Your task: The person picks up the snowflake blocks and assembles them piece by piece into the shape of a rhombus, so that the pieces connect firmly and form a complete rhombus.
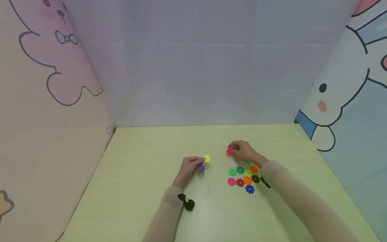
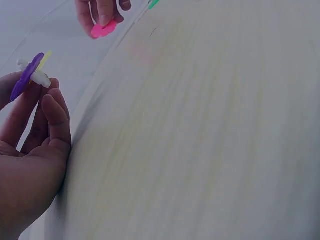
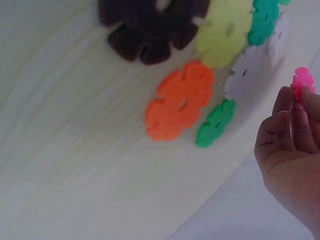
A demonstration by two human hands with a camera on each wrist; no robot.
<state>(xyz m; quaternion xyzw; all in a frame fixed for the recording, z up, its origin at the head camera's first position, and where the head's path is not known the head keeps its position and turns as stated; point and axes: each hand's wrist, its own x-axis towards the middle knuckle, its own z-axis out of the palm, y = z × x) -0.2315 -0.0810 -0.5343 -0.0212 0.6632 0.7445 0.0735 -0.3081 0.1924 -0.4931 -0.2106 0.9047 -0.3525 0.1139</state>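
Note:
Between thumb and fingers my left hand (image 1: 188, 167) pinches a small joined piece of notched plastic discs. It is made up of a purple disc (image 1: 201, 168), a yellow disc (image 1: 207, 158) and a white disc (image 2: 40, 78) set crosswise between them. Farther right, my right hand (image 1: 244, 151) grips a pink notched disc (image 1: 229, 151) by its edge, held above the table. Under and in front of that hand lies a group of loose discs, among them a blue one (image 1: 249, 189), a dark red one (image 1: 240, 183) and an orange one (image 3: 181, 103).
The discs lie flat on a pale wooden-look table (image 1: 127, 188). A white curtain (image 1: 193, 74) stands along its back edge. Cartoon-printed panels rise at the left (image 1: 54, 117) and right (image 1: 356, 134). A black strap with a camera (image 1: 186, 202) sits on the left wrist.

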